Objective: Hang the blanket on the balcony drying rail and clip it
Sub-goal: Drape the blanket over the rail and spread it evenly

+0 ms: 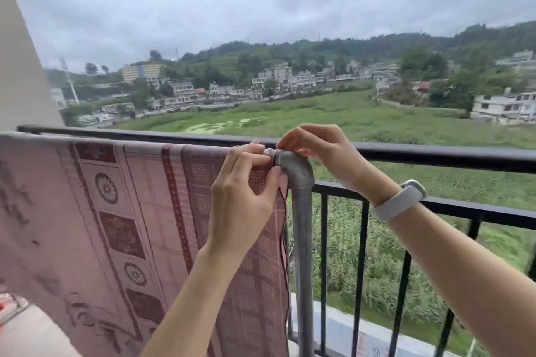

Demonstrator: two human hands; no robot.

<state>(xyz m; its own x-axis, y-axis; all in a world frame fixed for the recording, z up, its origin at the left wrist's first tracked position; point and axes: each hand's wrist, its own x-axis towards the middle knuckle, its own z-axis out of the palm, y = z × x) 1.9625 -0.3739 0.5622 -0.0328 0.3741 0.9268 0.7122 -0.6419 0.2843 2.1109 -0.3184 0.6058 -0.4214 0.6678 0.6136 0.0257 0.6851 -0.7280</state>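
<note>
1. The pink patterned blanket [121, 211] is already draped over the grey drying rail, and its right edge stops right at the metal elbow joint [295, 166] on top of the post [302, 255].
2. The left hand [243, 197] has its fingers [246, 153] curled, pinching the top corner of the blanket along with a small pale thing at the rail end. I think it's the clip [269, 151], but it's too small to be sure.
3. The right hand [324, 153] sits over the elbow with its fingertips bent down at that same spot. I can't tell if it actually grips anything or just steadies it.
4. Risk: the clip could end up on the bulky elbow instead of cloth plus pipe, so it holds nothing and pops off.
5. Risk: only a thin bit of hem may get caught, and wind on an open balcony could then tug it loose.
6. Risk: a fumbled clip falls through the black railing [435, 155] to the ground below.
7. Containers: none that I can see. Something striped sits at the bottom left corner, too cropped to identify.
</note>
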